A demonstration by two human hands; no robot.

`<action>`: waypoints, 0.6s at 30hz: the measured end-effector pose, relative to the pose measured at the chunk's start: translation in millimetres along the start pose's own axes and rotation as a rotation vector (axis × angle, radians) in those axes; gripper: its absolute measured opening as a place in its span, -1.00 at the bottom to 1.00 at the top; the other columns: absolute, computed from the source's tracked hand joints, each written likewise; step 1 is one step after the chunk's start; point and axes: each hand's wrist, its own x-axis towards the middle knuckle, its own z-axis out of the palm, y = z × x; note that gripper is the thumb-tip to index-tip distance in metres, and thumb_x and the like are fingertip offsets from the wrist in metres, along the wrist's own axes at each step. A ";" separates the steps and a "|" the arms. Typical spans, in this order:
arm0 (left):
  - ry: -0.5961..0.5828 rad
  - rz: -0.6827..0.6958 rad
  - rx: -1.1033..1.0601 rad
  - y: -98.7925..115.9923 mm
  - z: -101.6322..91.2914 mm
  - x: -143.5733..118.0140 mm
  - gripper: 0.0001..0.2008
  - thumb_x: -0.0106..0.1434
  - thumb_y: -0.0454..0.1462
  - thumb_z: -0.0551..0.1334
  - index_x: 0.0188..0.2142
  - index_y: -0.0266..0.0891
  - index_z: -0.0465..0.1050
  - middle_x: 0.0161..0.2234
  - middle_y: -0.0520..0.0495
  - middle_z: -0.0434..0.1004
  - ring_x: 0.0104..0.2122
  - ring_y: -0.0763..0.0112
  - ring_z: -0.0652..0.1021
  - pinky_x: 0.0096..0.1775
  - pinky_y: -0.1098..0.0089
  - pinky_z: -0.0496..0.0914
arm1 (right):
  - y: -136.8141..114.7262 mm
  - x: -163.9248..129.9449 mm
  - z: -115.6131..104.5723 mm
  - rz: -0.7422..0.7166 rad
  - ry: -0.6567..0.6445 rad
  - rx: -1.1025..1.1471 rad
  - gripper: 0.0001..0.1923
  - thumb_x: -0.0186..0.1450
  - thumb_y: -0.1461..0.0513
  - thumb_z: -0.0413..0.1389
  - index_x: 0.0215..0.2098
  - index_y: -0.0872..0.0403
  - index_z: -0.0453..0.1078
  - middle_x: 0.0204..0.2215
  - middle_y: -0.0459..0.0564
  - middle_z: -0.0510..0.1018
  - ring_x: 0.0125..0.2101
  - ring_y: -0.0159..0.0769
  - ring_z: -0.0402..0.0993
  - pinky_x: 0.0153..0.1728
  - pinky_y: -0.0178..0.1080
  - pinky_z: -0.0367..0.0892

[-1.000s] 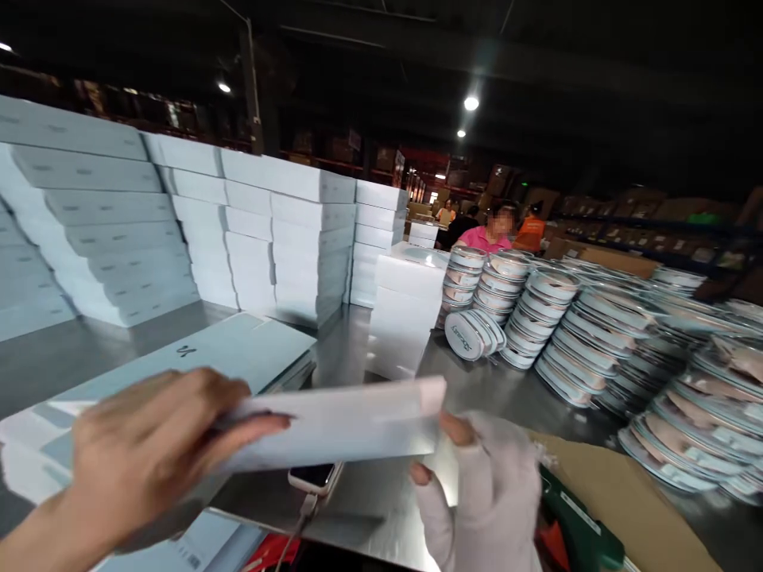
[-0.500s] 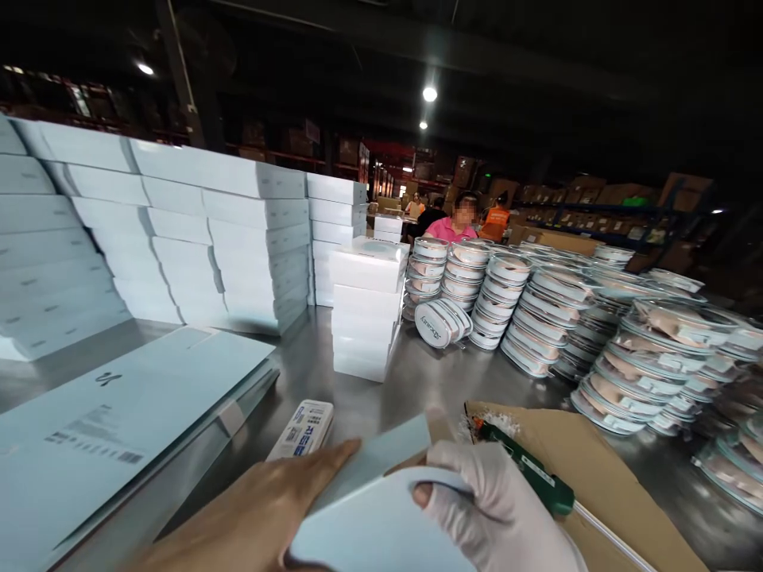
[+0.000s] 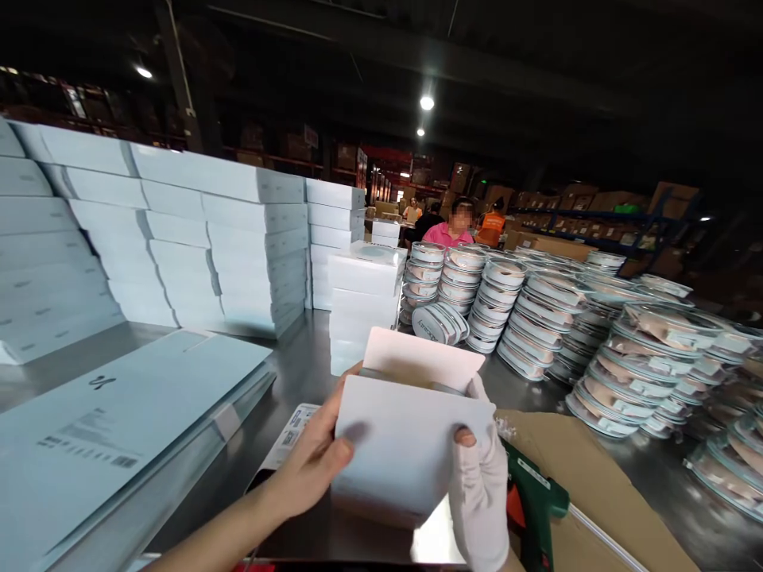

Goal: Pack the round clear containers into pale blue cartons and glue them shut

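Observation:
A pale blue carton with its pinkish-white top flap raised is held between both my hands, above the near edge of the metal table. My bare left hand grips its left side, thumb on the front panel. On the right side, my right hand in a white glove with a bare thumb tip grips it too. The carton's inside is mostly hidden. A green glue gun with a white glue stick lies on a cardboard sheet beside my right hand. Behind my left wrist lies a phone-like white printed box.
Stacked white boxes form a wall at the back left; a shorter box stack stands ahead. Several piles of round clear-lidded packs fill the right. Flat printed pale blue sheets lie left. A person in pink sits beyond.
The carton has been turned upright, its front panel now facing me and its flap raised. Both hands have shifted to its two sides, the left one moving up and the right one gripping the right edge.

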 end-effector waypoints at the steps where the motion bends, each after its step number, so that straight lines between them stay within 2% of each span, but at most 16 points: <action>1: 0.032 -0.022 -0.009 3.8 3.6 1.0 -0.27 0.27 0.30 0.17 0.16 -0.17 0.45 0.22 -0.24 0.49 0.24 -0.18 0.43 0.18 0.09 0.43 | -0.2 -1.5 2.7 0.029 0.014 -0.004 -0.37 0.49 -0.04 -0.01 0.47 -0.19 0.01 0.46 0.00 0.17 0.41 0.01 0.15 0.39 0.14 0.08; 3: 0.094 -0.052 -0.016 11.0 10.1 1.1 -0.47 0.42 0.17 0.09 0.15 -0.09 0.40 0.24 -0.17 0.47 0.20 -0.08 0.48 0.14 0.12 0.45 | -2.3 -3.7 7.7 0.045 0.028 -0.025 -0.36 0.51 0.00 -0.01 0.49 -0.28 -0.08 0.50 -0.07 0.05 0.47 -0.02 -0.03 0.41 0.22 -0.07; 4: 0.137 -0.047 -0.028 13.7 12.4 0.1 -0.55 0.45 0.10 0.09 0.18 -0.03 0.32 0.30 -0.13 0.41 0.21 -0.04 0.47 0.13 0.14 0.47 | -3.7 -4.3 10.2 0.027 0.039 -0.024 -0.33 0.52 0.03 -0.03 0.50 -0.34 -0.19 0.51 -0.10 -0.01 0.48 -0.04 -0.09 0.40 0.27 -0.10; 6: 0.203 -0.036 -0.037 16.7 12.8 -3.6 -0.60 0.46 0.03 0.11 0.21 0.04 0.21 0.38 -0.08 0.27 0.26 0.02 0.43 0.13 0.15 0.47 | -7.2 -4.9 15.0 -0.041 0.073 -0.003 -0.27 0.53 0.07 -0.07 0.49 -0.41 -0.41 0.53 -0.10 -0.08 0.48 -0.08 -0.13 0.37 0.33 -0.13; 7: 0.189 -0.044 -0.006 17.3 10.2 -5.9 -0.58 0.44 0.02 0.14 0.22 0.05 0.21 0.39 -0.08 0.25 0.28 0.01 0.42 0.14 0.14 0.47 | -9.5 -4.8 16.8 -0.067 0.084 -0.003 -0.26 0.54 0.08 -0.08 0.49 -0.42 -0.44 0.53 -0.09 -0.09 0.48 -0.09 -0.14 0.37 0.35 -0.16; 9: 0.049 -0.083 0.148 18.0 -1.1 -10.4 -0.50 0.34 0.06 0.24 0.20 0.04 0.34 0.34 -0.10 0.35 0.29 -0.09 0.40 0.17 0.07 0.44 | -15.3 -4.3 16.7 -0.054 0.078 -0.019 -0.29 0.54 0.08 -0.09 0.49 -0.43 -0.40 0.53 -0.09 -0.08 0.48 -0.11 -0.11 0.38 0.34 -0.19; 11: -0.103 -0.098 0.356 19.9 -18.7 -12.9 -0.46 0.14 0.09 0.40 0.09 0.05 0.54 0.22 -0.10 0.52 0.31 -0.23 0.37 0.23 -0.03 0.37 | -19.9 -2.6 6.9 -0.010 0.005 0.027 -0.29 0.53 0.01 -0.07 0.49 -0.43 -0.37 0.51 -0.07 0.00 0.46 -0.11 -0.01 0.38 0.29 -0.05; 12: -0.126 -0.089 0.432 21.6 -28.3 -13.0 -0.47 0.05 0.08 0.47 0.02 0.08 0.61 0.14 -0.09 0.60 0.32 -0.28 0.34 0.27 -0.09 0.31 | -20.1 -1.4 -3.8 0.004 -0.048 0.071 -0.28 0.52 -0.03 -0.06 0.49 -0.41 -0.37 0.50 -0.05 0.06 0.43 -0.09 0.08 0.35 0.25 0.07; 14: -0.046 -0.079 0.482 25.7 -45.0 -11.9 -0.52 0.00 0.08 0.50 -0.07 0.15 0.67 0.05 -0.03 0.67 0.31 -0.31 0.35 0.32 -0.16 0.20 | -12.7 0.8 -40.0 0.023 -0.084 0.009 -0.29 0.49 -0.09 -0.06 0.50 -0.33 -0.28 0.43 0.02 0.23 0.34 -0.10 0.30 0.28 0.16 0.27; 15: 0.009 -0.108 0.460 27.4 -50.6 -11.7 -0.54 0.03 0.10 0.48 -0.06 0.19 0.65 0.09 0.02 0.65 0.29 -0.30 0.38 0.34 -0.18 0.17 | -4.7 1.2 -65.8 0.040 -0.063 -0.120 -0.33 0.48 -0.09 -0.07 0.48 -0.25 -0.14 0.36 0.06 0.35 0.28 -0.11 0.40 0.25 0.13 0.33; 16: 0.074 -0.131 0.423 27.9 -53.5 -12.4 -0.54 0.04 0.13 0.46 -0.05 0.23 0.64 0.13 0.06 0.61 0.26 -0.30 0.42 0.34 -0.19 0.16 | 5.8 0.7 -95.8 0.077 0.010 -0.355 -0.41 0.48 -0.05 -0.05 0.42 -0.17 0.06 0.27 0.08 0.46 0.21 -0.13 0.47 0.26 0.10 0.32; 17: 0.112 -0.151 0.388 27.0 -53.4 -14.4 -0.54 0.06 0.17 0.43 -0.04 0.26 0.63 0.16 0.09 0.58 0.24 -0.29 0.43 0.34 -0.20 0.17 | 18.2 -0.8 -128.6 0.090 0.060 -0.645 -0.48 0.45 -0.04 -0.04 0.30 -0.08 0.26 0.17 0.11 0.54 0.13 -0.12 0.53 0.24 0.08 0.34; 18: 0.116 -0.159 0.371 24.0 -50.2 -17.9 -0.53 0.07 0.20 0.40 -0.02 0.29 0.61 0.19 0.11 0.55 0.24 -0.29 0.42 0.33 -0.20 0.18 | 31.5 -3.5 -162.5 0.119 0.062 -0.758 -0.54 0.36 -0.03 0.03 0.11 0.00 0.43 0.03 0.17 0.61 0.02 -0.04 0.58 0.20 0.13 0.36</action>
